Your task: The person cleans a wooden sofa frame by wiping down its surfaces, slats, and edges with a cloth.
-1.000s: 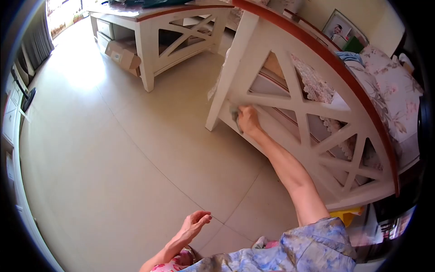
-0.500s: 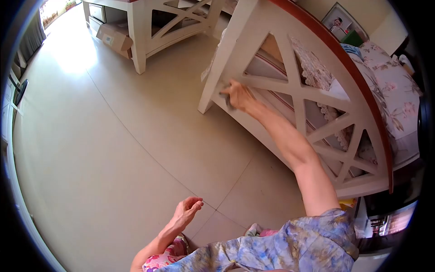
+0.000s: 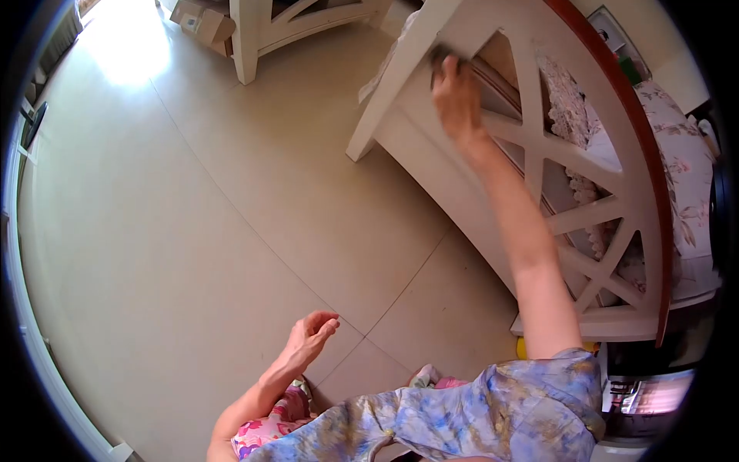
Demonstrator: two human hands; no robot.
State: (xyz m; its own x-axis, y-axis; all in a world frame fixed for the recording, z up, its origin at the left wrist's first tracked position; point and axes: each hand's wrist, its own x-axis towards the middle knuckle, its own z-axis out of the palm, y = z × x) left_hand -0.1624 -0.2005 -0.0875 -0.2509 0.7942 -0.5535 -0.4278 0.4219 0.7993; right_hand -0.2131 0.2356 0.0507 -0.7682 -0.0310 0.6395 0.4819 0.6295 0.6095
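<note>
My right hand [image 3: 457, 98] holds a dark grey cloth [image 3: 441, 61] against the upper part of the white lattice side panel [image 3: 535, 85], near its corner post. Motion blurs the cloth and fingertips. The panel has a reddish-brown top edge [image 3: 616, 85] and crossed slats. My left hand [image 3: 312, 333] hangs above the floor near my knee, with nothing in it, its fingers loosely curled and partly apart.
Beige floor tiles [image 3: 200, 231] lie to the left. A white table leg [image 3: 245, 46] and a cardboard box [image 3: 204, 25] are at the top. Behind the panel are floral cushions [image 3: 677, 169]. Something yellow [image 3: 521, 348] lies below the panel.
My right hand has moved with the cloth from the panel's lower rail up beside the post toward the top. The view has shifted. My left hand keeps its pose.
</note>
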